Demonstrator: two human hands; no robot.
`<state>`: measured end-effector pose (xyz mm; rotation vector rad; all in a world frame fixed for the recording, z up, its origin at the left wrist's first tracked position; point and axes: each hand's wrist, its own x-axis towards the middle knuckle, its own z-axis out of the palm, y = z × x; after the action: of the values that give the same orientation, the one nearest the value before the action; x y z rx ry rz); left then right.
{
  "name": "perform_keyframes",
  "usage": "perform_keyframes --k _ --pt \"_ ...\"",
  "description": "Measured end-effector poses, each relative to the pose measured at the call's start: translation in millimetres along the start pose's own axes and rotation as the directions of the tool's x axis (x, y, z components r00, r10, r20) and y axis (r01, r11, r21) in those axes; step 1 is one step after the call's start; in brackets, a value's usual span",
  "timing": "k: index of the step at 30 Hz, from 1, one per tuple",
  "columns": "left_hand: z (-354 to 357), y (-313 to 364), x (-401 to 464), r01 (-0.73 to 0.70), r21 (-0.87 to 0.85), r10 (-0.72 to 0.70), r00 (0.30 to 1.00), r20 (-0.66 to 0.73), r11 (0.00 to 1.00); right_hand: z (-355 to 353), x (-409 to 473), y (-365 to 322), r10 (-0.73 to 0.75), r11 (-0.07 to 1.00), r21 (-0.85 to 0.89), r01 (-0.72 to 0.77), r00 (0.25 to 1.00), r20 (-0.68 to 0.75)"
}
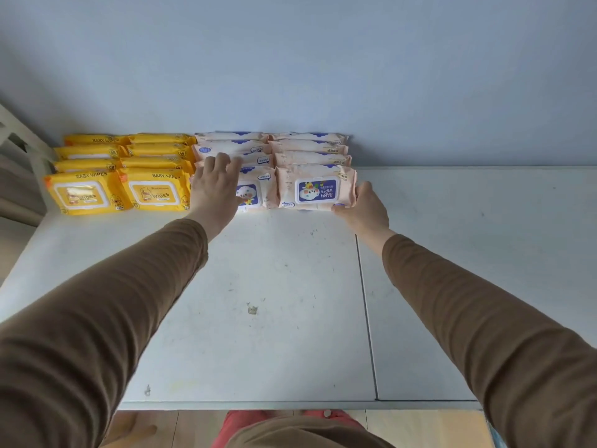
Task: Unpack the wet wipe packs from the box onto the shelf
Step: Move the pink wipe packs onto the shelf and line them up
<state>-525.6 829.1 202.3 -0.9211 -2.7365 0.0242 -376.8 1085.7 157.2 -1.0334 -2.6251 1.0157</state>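
Shelf [290, 302]: broad white surface, mostly bare on the near side of both hands; the packs are ranked along the wall beyond them. No box in view, so what remains to unpack cannot be judged; stocking looks well advanced.

Yellow packs [121, 171]: eight counted, two columns of four, just left of the left hand [214, 185].

Peach packs [274, 156]: eight counted, two columns of four, between and under the hands.

Left hand lies flat, fingers spread, on the front left peach pack [255, 192], pressing, not gripping. Right hand [363, 210] cups the right end of the front right peach pack [318, 188], loosely closed, squaring the row.
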Motion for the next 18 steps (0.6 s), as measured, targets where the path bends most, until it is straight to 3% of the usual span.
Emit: perform_keyframes --k 8,18 --pt "-15.0 57.9 -55.8 -0.090 -0.154 0.094 0.995 0.019 0.984 -29.4 -69.3 35.0 -0.053 0.997 -0.059 0.054 0.999 0.007" --pt "-45.8 196.9 -187.4 -0.240 -0.383 0.288 0.955 0.073 0.892 -108.5 -245.7 129.3 -0.229 0.950 -0.221 0.218 0.973 -0.024"
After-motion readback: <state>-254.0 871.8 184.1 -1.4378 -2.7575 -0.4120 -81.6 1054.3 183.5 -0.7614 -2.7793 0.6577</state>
